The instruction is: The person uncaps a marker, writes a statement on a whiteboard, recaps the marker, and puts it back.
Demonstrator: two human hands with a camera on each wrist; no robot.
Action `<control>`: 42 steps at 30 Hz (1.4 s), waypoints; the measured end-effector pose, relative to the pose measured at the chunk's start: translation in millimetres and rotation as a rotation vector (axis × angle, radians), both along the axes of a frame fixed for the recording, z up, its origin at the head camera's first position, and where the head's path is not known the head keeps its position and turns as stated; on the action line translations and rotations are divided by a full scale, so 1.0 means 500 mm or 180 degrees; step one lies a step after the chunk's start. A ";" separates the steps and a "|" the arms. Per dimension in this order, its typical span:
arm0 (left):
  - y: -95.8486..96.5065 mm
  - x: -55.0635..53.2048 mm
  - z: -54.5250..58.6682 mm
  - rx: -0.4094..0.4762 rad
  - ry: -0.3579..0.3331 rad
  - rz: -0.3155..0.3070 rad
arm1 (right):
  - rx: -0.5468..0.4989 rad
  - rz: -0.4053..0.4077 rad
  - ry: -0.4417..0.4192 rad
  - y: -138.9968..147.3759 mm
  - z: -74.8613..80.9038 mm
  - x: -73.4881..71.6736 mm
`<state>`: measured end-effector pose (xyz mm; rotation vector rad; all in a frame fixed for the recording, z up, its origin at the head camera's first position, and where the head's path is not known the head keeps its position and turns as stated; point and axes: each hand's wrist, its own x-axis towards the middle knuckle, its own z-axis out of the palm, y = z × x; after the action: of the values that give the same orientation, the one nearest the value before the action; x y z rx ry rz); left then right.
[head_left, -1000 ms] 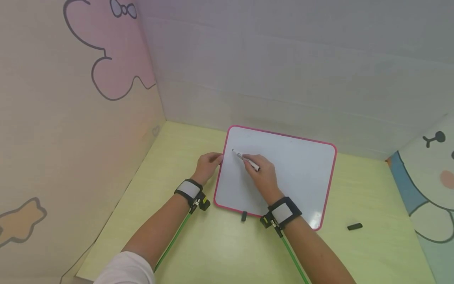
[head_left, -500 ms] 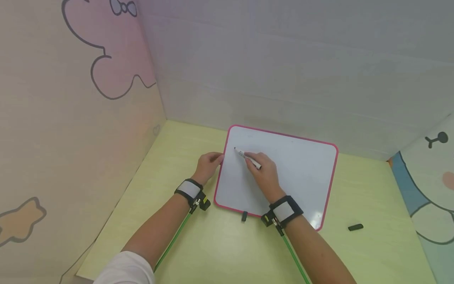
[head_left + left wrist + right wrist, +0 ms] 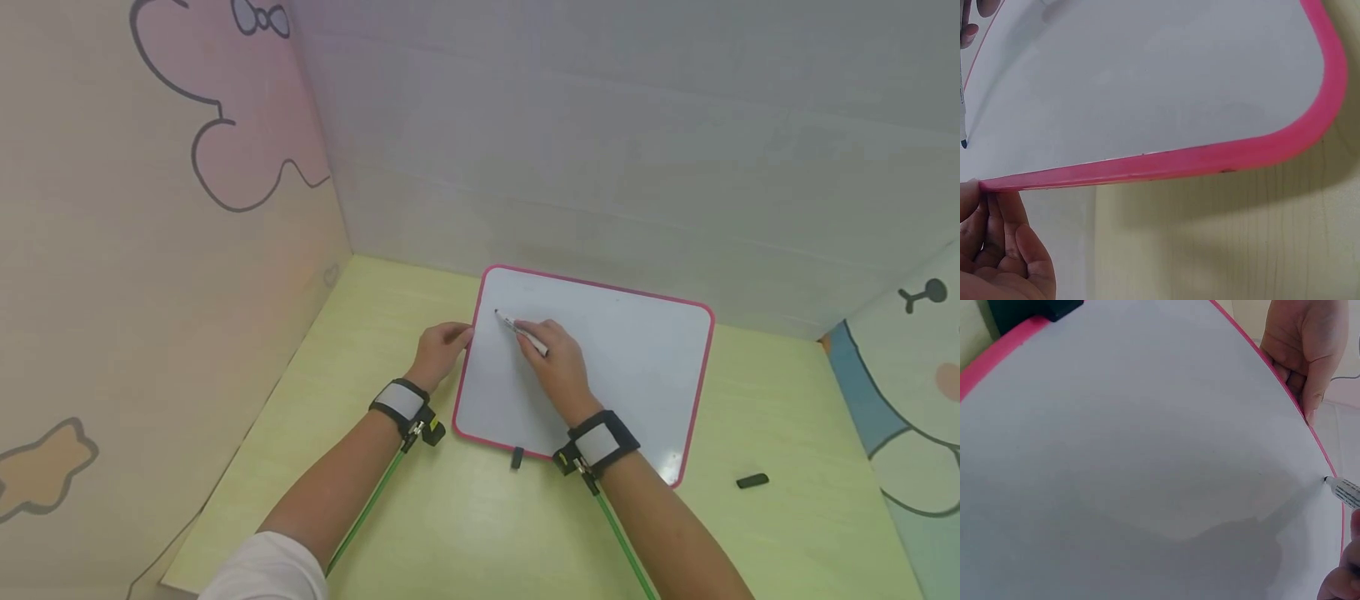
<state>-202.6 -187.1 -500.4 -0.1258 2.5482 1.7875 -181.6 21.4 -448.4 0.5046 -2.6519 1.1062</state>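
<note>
A pale back wall (image 3: 600, 150) spans the far side, meeting a cream left wall (image 3: 112, 300) that bears a large pink cartoon figure (image 3: 240, 125) and a small orange one; a right wall (image 3: 907, 392) shows part of a white cartoon face over blue. Below them lies the desk (image 3: 480, 533), light yellow with faint wood grain. On it, toward the back and slightly askew, rests a whiteboard (image 3: 637, 367) with rounded corners and a pink rim (image 3: 1241, 156). Two bare forearms reach in from the near side, a white sleeve (image 3: 266, 571) on the left one. The right hand (image 3: 561, 364) is over the board, its fingers curled round a marker. The left hand (image 3: 437, 352) pinches the board's left edge, thumb above and fingers beneath. Each wrist wears a black strap with a pale patch, and a green cord runs from each toward the person. The white marker (image 3: 536, 343) slants over the board's left part, its dark tip near the left rim; whether the tip touches the surface I cannot tell. A slim black piece (image 3: 752, 481) lies on the desk right of the board, and a smaller dark piece (image 3: 517, 457) sits at its near rim.
</note>
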 end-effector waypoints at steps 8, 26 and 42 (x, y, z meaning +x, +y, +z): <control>0.000 0.001 0.003 0.0025 -0.0024 0.0011 | 0.0045 0.0070 -0.0196 0.002 0.000 0.008; 0.001 0.005 0.009 0.0085 0.0008 0.0025 | 0.0001 0.0241 -0.0249 0.003 -0.006 0.026; 0.003 0.003 0.005 0.0094 -0.0002 0.0040 | 0.0032 0.0244 -0.0261 0.004 -0.012 0.028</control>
<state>-201.3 -185.5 -497.7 -0.1421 2.5249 1.8284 -167.8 23.6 -454.6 0.5792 -2.7307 1.1598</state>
